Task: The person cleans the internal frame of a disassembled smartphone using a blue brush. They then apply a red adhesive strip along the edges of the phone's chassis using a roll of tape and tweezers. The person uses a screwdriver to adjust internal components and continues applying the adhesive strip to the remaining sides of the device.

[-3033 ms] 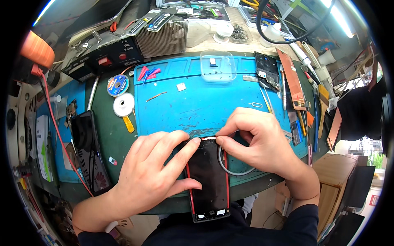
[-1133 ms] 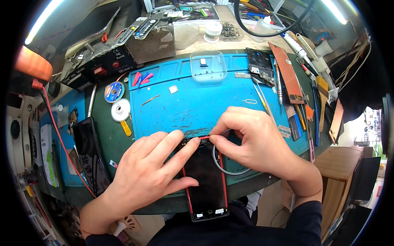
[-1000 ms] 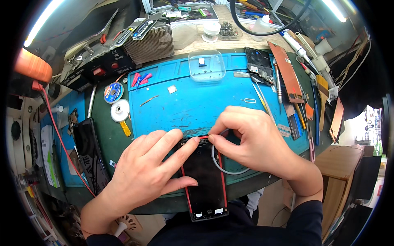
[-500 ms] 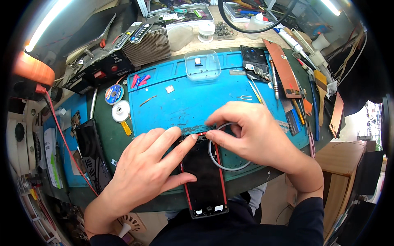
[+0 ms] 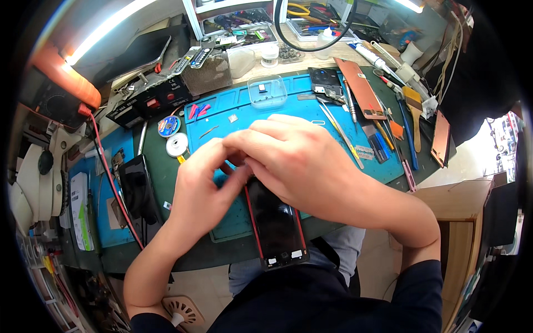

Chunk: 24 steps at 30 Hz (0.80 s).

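Observation:
A phone frame with a black panel and red edges juts past the bench's near edge, close to my body. My left hand and my right hand meet over its far end. The left thumb and fingers curl into a pinch. My right fingers bend in against the left fingertips, their ends mostly hidden. Whatever sits between the fingertips cannot be made out, and the phone's far end is covered by the hands.
A blue work mat carries a clear plastic box, tweezers and a razor blade. A dark phone and a solder spool lie left. Copper-coloured panels and a brush are right.
My hands have come together over the phone's far end, the left rising off its surface. The thin grey ring at my right hand is out of sight. The view has shifted.

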Motion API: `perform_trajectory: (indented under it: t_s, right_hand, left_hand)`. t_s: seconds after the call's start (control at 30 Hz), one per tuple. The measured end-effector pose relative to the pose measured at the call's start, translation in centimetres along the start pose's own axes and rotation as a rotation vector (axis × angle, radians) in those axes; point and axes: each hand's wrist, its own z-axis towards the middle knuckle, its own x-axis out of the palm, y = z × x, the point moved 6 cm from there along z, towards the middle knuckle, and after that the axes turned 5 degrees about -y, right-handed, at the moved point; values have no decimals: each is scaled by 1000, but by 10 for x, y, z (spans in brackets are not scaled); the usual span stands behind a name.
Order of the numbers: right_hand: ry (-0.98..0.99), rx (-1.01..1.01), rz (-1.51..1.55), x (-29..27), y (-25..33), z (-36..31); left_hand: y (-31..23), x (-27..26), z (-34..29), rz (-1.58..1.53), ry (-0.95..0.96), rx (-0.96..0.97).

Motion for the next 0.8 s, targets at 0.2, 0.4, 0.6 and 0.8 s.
perform_trajectory:
  t_s: [0.2,0.4,0.6,0.8]
  right_hand:
    - [-225,50,-286,-40,33,-34]
    - [124,344,-228,15,89,-126]
    - [-15,356,-179,12,87,-130]
    - [121,253,20,-21,20,-134]
  left_hand:
    - [23,1,-9,-111,-47,-134]
    - [25,4,-11,-195,-40,-199]
    - [32,-1,-18,-273,-24,-255]
    - [29,4,-22,-247,-39,-244]
